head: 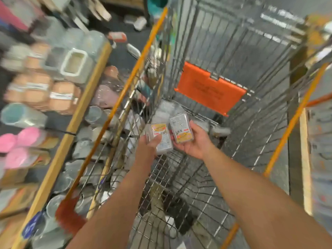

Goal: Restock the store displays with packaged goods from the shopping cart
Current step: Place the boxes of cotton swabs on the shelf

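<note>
Down inside the wire shopping cart [233, 51], both hands each hold a small clear package with a yellow label. Left hand [150, 143] curls its thumb over the left package [161, 138]; right hand [195, 141] cradles the right package [181, 127] in bent fingers. The two packs sit just beside each other. More clear packs [166, 109] lie farther in, near the orange flap [210, 87]. Blurred display shelves [53, 78] run along the left.

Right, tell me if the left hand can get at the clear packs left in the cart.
Probably not yet. The left hand already grips a labelled pack, so its fingers are taken. The clear packs lie just beyond it in the cart, uncovered.
</note>
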`<state>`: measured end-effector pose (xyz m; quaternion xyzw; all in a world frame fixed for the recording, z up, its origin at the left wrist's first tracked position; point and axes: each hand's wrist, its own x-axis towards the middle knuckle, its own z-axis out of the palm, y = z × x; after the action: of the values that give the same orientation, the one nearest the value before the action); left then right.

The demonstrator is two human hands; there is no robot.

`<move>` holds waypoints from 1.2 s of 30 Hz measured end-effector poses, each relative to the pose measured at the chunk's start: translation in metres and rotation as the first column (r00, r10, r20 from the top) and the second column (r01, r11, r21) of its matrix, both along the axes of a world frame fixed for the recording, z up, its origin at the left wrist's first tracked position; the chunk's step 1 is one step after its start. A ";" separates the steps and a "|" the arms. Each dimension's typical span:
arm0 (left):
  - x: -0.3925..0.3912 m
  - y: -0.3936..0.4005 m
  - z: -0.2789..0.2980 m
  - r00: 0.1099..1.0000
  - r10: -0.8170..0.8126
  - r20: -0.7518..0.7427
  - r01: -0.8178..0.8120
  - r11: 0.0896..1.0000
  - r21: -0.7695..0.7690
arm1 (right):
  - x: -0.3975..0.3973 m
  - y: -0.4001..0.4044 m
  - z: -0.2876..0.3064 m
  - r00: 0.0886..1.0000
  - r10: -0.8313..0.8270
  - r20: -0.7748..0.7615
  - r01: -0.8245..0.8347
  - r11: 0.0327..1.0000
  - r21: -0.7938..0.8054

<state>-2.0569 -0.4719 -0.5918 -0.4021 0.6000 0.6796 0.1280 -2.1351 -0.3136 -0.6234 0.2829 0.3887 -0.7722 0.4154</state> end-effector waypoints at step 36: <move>0.691 -0.206 0.371 0.366 0.572 -0.734 -0.923 0.321 -0.210 | 0.517 -0.350 0.422 -0.281 0.520 -0.806 -0.837 0.278 0.471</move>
<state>-1.3658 -0.6778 -0.2210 -0.4522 0.5118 0.5037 -0.5290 -1.6176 -0.6636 -0.2013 -0.5455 0.5072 -0.4182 0.5199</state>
